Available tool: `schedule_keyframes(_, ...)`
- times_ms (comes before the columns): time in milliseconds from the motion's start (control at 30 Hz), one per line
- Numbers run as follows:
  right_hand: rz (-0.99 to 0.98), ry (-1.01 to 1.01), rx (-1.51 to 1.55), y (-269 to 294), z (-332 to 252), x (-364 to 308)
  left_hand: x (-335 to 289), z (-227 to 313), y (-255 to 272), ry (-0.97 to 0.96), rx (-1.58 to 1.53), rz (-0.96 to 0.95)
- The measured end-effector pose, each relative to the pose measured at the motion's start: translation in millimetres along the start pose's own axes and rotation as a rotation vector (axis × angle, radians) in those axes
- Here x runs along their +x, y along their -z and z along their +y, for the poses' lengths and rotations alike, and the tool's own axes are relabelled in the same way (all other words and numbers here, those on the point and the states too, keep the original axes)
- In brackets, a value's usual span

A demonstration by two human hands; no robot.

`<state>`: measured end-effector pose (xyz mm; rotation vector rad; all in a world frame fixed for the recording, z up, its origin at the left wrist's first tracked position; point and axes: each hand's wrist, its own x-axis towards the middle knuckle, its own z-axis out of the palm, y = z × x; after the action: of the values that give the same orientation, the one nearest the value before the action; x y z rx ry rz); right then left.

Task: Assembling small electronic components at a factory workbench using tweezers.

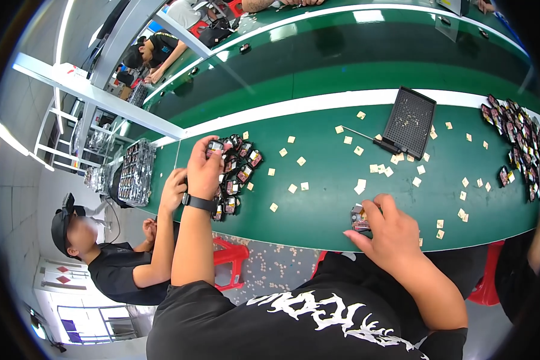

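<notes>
My left hand (203,171), with a dark band on its wrist, pinches a small black-cased electronic unit (215,146) above the far-left part of a pile of similar units (244,173). Nearer the table's front edge, my right hand (393,233) has its fingers and thumb around another small electronic unit (359,218), whose inner parts show pinkish and yellow. That unit is low over the green table (318,204) or resting on it; I cannot tell which. Part of it is hidden behind my fingers.
A black perforated tray (409,117) holds tiny bits, with a thin-shafted screwdriver (359,134) by its near end. Small beige squares (301,161) lie scattered. More units (513,141) are heaped at right. A co-worker's hand (174,191) is close beside my left forearm; plastic-wrapped trays (136,174) stand beyond.
</notes>
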<state>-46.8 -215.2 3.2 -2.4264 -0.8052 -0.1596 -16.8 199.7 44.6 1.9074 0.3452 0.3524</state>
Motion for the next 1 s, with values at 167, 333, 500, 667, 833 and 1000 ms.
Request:
schedule_keyframes(167,0.056,0.020,0.002,-1,-1,-6,1,-15,18,0.029,0.028,-0.016)
schedule_keyframes(333,0.054,0.000,0.009,2,2,-10,10,-29,28,-0.066,0.413,0.070)
schedule_keyframes(500,0.030,-0.044,0.051,-1,8,-10,22,-38,44,-0.011,0.429,0.094)
schedule_keyframes(667,0.033,-0.073,0.113,2,5,-3,30,-52,56,-0.218,0.931,0.127)
schedule_keyframes(833,-0.023,-0.136,0.103,1,12,-1,7,-8,-3,-0.322,1.356,0.291)
schedule_keyframes(1000,0.026,-0.264,0.245,1,12,1,-40,43,-94,-0.217,0.405,-0.187)
